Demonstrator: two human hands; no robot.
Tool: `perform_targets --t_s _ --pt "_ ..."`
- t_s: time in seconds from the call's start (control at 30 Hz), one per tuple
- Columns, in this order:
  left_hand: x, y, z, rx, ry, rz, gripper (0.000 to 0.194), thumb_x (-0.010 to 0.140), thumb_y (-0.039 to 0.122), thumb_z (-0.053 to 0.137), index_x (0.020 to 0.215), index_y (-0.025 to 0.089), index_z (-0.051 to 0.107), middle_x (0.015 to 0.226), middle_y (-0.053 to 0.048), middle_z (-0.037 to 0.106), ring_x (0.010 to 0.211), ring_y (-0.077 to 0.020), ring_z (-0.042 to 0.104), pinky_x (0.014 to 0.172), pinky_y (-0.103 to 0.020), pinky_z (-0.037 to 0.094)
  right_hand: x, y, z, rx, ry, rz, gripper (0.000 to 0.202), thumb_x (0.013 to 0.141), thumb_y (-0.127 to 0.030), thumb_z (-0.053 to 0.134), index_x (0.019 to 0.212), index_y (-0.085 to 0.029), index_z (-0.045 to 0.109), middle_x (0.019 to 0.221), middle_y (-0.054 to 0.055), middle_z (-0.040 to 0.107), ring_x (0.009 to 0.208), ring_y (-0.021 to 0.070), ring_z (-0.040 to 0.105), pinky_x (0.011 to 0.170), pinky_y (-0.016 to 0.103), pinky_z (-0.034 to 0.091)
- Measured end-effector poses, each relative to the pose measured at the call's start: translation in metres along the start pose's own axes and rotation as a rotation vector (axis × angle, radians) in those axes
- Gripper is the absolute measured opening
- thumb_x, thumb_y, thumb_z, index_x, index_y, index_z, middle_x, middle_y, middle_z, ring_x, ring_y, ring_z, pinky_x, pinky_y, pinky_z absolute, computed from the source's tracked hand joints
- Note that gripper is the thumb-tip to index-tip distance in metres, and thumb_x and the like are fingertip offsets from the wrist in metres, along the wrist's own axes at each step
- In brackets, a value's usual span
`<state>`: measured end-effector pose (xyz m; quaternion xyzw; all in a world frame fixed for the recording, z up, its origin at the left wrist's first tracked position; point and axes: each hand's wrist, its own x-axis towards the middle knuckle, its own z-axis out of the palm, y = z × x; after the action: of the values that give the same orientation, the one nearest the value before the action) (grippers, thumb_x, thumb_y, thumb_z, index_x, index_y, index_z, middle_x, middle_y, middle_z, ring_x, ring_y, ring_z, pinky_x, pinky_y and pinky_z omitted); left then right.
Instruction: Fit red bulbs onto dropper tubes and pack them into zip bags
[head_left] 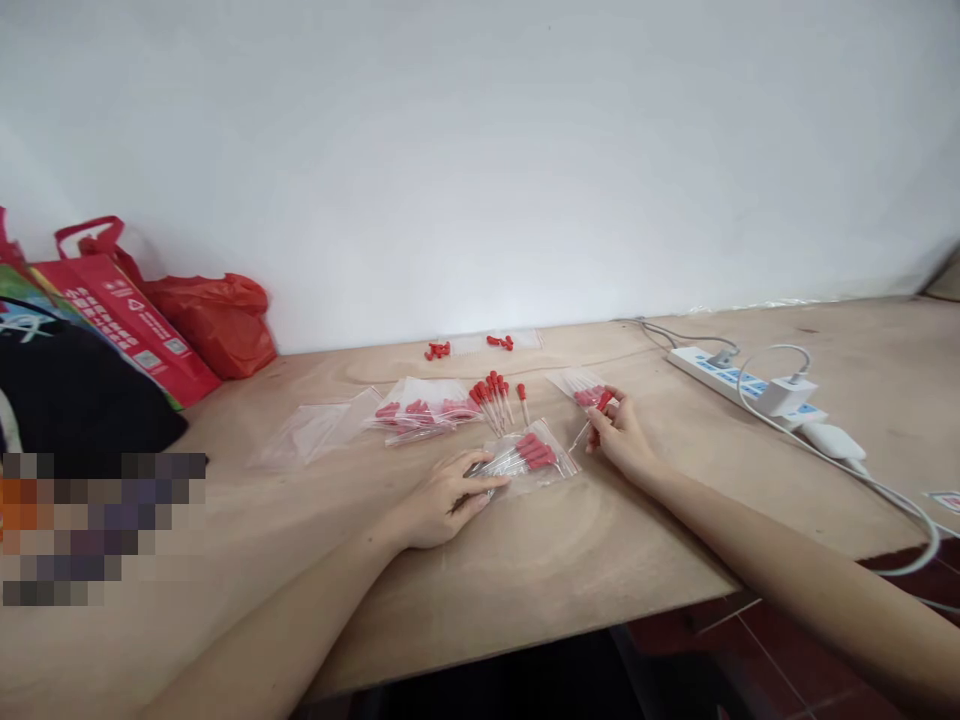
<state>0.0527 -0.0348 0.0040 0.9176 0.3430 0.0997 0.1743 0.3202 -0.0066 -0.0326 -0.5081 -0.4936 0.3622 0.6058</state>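
Observation:
My left hand (450,495) rests on the table with its fingers closed on the left end of a clear zip bag (566,463). Inside that bag lie several droppers (517,457) with red rubber bulbs, its zip edge facing right. My right hand (619,435) pinches one dropper (603,401) by its red bulb, the thin clear tube slanting down to the left. Just behind those fingers lies another zip bag (568,381) of red-bulbed droppers. Between the hands, a little farther back, loose droppers (493,390) lie fanned out, with a single one (523,398) beside them.
Several filled zip bags (420,410) overlap left of centre, beside flat clear bags (307,432). Loose red bulbs (437,351) lie near the wall. At right stands a power strip (720,372) with a charger (786,395) and cables. Red bags (217,320) and a black bag (82,400) occupy the left.

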Motion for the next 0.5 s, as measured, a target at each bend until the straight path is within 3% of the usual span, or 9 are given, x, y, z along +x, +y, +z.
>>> perform_targets --t_s 0.23,0.5 --pt "0.0 0.0 0.001 -0.018 0.025 0.009 0.035 0.086 0.027 0.038 0.119 0.031 0.046 0.129 -0.004 0.038 0.12 -0.0221 0.033 0.1 -0.043 0.027 -0.02 -0.011 0.002 0.183 -0.087 0.101 0.041 0.067 -0.044 0.056 0.091 -0.024 0.028 0.068 -0.006 0.051 0.053 0.0113 0.057 0.051 0.028 0.051" --pt "0.0 -0.001 0.0 -0.027 0.029 -0.001 0.036 0.085 0.028 0.038 0.121 0.028 0.044 0.129 -0.005 0.038 0.12 -0.021 0.033 0.1 -0.041 0.027 -0.021 -0.007 -0.007 0.295 -0.093 0.113 0.036 0.065 -0.039 0.063 0.08 -0.023 0.034 0.074 -0.003 0.057 0.059 0.0117 0.06 0.06 0.03 0.052"
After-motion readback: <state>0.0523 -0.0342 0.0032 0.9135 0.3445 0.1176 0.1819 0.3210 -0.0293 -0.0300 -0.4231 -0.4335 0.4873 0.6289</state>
